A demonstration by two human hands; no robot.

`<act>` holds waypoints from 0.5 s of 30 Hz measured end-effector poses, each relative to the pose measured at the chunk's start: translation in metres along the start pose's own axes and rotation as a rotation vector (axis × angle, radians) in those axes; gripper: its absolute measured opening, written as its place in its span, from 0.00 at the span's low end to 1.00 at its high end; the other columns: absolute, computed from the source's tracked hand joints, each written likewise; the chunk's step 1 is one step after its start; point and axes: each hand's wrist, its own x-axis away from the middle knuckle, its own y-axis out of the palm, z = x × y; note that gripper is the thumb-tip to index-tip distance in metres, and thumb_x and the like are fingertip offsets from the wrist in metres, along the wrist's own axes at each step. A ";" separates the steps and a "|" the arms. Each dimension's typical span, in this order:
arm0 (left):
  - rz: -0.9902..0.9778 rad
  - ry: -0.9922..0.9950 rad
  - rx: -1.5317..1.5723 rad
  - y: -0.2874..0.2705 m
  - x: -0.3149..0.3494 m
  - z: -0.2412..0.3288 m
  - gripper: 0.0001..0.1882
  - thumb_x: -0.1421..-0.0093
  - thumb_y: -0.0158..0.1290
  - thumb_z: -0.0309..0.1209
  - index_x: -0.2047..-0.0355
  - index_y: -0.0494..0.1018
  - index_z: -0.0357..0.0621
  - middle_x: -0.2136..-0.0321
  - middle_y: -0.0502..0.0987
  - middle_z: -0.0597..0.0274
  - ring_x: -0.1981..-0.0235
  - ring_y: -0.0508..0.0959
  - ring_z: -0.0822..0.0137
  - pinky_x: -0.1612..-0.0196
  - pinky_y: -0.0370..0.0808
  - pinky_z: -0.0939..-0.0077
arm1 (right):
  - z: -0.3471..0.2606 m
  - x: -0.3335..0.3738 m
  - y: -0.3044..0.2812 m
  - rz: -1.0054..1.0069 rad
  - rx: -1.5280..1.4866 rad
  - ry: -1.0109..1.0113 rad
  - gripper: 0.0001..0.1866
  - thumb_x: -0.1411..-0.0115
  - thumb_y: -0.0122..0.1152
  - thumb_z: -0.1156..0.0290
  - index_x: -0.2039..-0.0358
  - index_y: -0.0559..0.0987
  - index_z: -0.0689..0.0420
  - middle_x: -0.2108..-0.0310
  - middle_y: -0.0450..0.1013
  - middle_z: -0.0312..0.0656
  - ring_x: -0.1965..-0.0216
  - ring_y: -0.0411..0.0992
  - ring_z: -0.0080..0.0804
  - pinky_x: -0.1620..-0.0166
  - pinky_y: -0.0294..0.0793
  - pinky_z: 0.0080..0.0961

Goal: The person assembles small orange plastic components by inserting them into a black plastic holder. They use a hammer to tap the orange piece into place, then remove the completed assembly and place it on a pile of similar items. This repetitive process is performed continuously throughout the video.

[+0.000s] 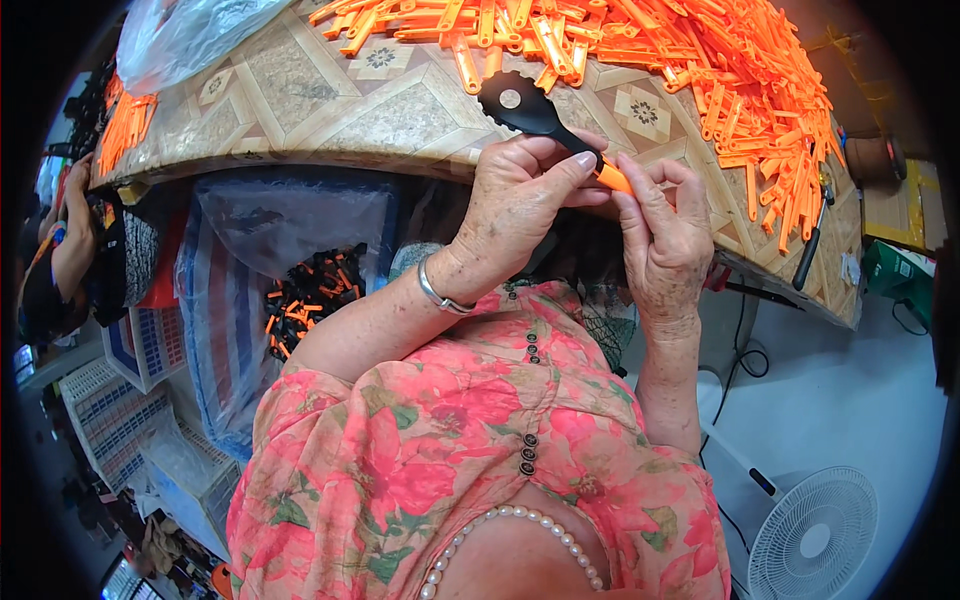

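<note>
A black pasta server [538, 118] with a toothed rim and a round hole in its head is held over the front edge of the table. My left hand [512, 205] pinches its neck between thumb and fingers. An orange handle piece [614, 180] sits at the neck's end, and my right hand [668, 228] grips it with thumb and fingertips. Both hands nearly meet there. How far the neck goes into the handle is hidden by my fingers. Beyond my hands lies a large heap of loose orange handle pieces [690, 50].
On the patterned table [400, 115] rest a clear plastic bag [185, 45] and a hammer-like tool [812, 240]. Below left, a striped bag [225, 340] holds black and orange utensils [310, 295]. White baskets [115, 425], another person's arm [75, 235] and a fan [815, 540] are around.
</note>
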 end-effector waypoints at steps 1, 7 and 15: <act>0.001 0.001 0.009 0.000 0.000 -0.001 0.13 0.35 0.53 0.26 0.53 0.74 0.30 0.60 0.79 0.51 0.61 0.82 0.65 0.56 0.82 0.78 | -0.002 0.001 -0.001 -0.005 -0.003 0.036 0.19 0.46 0.67 0.73 0.52 0.82 0.49 0.68 0.69 0.37 0.67 0.69 0.33 0.63 0.71 0.30; 0.000 -0.021 0.024 0.002 0.001 -0.004 0.13 0.35 0.53 0.26 0.53 0.74 0.30 0.60 0.79 0.51 0.61 0.82 0.66 0.55 0.82 0.77 | 0.008 0.006 0.001 0.075 0.039 -0.003 0.18 0.47 0.68 0.72 0.54 0.83 0.49 0.68 0.70 0.37 0.65 0.70 0.32 0.63 0.72 0.28; 0.000 0.010 -0.018 0.005 0.002 -0.006 0.12 0.35 0.53 0.25 0.55 0.75 0.29 0.61 0.79 0.52 0.62 0.82 0.67 0.58 0.82 0.79 | -0.001 0.001 -0.004 0.083 0.223 -0.097 0.17 0.48 0.68 0.71 0.56 0.84 0.49 0.66 0.72 0.34 0.65 0.71 0.34 0.62 0.73 0.29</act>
